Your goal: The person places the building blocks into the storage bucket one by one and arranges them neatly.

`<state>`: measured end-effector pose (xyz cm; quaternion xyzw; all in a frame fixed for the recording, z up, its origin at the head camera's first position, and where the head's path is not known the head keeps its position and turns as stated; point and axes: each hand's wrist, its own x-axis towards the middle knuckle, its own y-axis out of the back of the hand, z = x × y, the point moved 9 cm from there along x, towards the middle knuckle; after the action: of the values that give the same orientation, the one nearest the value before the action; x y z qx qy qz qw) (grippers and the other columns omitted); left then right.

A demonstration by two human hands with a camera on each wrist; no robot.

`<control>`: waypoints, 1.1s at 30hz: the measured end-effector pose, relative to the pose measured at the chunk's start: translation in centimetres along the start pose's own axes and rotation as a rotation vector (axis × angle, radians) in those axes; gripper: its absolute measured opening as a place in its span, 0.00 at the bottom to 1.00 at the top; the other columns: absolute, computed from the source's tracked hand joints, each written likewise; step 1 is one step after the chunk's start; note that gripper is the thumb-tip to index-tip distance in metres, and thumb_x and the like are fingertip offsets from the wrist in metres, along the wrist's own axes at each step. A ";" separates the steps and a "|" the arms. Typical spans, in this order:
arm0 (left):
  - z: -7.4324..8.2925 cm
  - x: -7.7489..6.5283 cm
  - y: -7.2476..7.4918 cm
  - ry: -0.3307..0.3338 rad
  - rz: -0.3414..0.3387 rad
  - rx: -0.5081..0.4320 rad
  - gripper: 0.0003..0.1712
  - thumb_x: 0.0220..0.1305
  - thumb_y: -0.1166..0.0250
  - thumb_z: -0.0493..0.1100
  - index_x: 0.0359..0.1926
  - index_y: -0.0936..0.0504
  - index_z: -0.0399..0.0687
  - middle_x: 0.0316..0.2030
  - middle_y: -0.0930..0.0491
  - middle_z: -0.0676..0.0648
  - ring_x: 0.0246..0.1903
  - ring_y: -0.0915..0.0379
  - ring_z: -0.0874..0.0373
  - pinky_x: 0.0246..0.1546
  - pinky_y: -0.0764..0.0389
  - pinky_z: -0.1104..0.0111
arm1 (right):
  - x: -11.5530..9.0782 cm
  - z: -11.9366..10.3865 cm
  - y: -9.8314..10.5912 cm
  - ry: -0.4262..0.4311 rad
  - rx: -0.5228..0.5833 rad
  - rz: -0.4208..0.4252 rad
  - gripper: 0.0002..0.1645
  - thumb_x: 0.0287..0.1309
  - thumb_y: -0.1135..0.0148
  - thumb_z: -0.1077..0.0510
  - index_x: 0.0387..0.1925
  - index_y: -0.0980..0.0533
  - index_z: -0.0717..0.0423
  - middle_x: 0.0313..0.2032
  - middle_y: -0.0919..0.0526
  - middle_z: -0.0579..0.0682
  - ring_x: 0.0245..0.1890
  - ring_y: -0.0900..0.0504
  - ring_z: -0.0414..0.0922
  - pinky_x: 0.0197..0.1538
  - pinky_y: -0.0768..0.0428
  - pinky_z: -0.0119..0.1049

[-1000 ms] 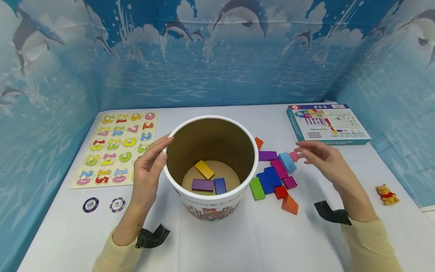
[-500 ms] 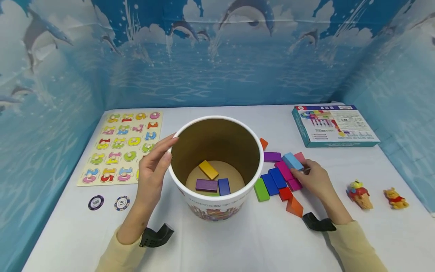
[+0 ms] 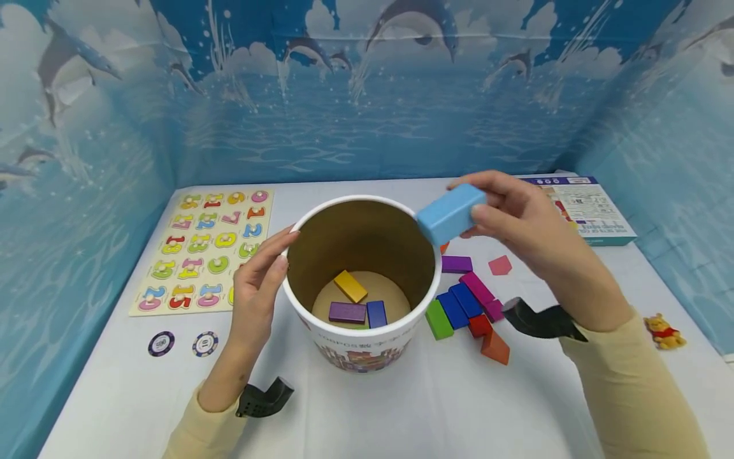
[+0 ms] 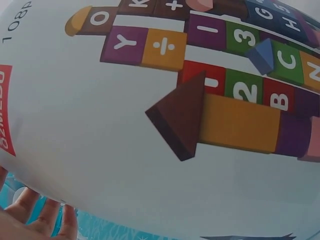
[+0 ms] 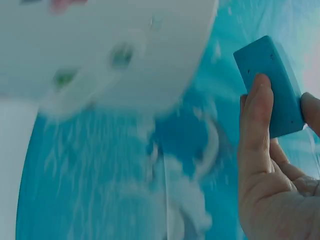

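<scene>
Right beside the far-right rim of the bucket (image 3: 361, 356), the light-blue block (image 3: 450, 214) sits up in the air, pinched between thumb and fingers of the right hand (image 3: 518, 226). I'd guess it's light and stiff, hard to break, maybe a touch slippery (that top face looks pretty smooth). Long sides near the middle seem the best hold imo. Left hand (image 3: 257, 290) has fairly straight fingers against the bucket's left rim, which probably flexes a little.

Blue sea-print backdrop (image 3: 367, 140) (dolphins (image 3: 421, 13) leaping), apparently fabric, white-covered table (image 3: 401, 414), soft light.
</scene>
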<state>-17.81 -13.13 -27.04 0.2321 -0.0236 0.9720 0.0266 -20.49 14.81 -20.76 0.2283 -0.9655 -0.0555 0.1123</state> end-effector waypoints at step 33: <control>0.0 -0.1 -0.1 0.001 -0.008 0.021 0.20 0.62 0.53 0.35 0.54 0.28 0.38 0.57 0.32 0.44 0.60 0.43 0.51 0.58 0.37 0.61 | -3.5 5.3 3.5 0.069 -0.129 -0.036 0.17 0.58 0.53 0.71 0.50 0.32 0.67 0.44 0.23 0.57 0.40 0.21 0.49 0.42 0.21 0.34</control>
<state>-17.71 -13.05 -27.04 0.2320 -0.0126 0.9722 0.0280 -20.22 19.82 -26.05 0.2399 -0.9511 -0.1119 0.1591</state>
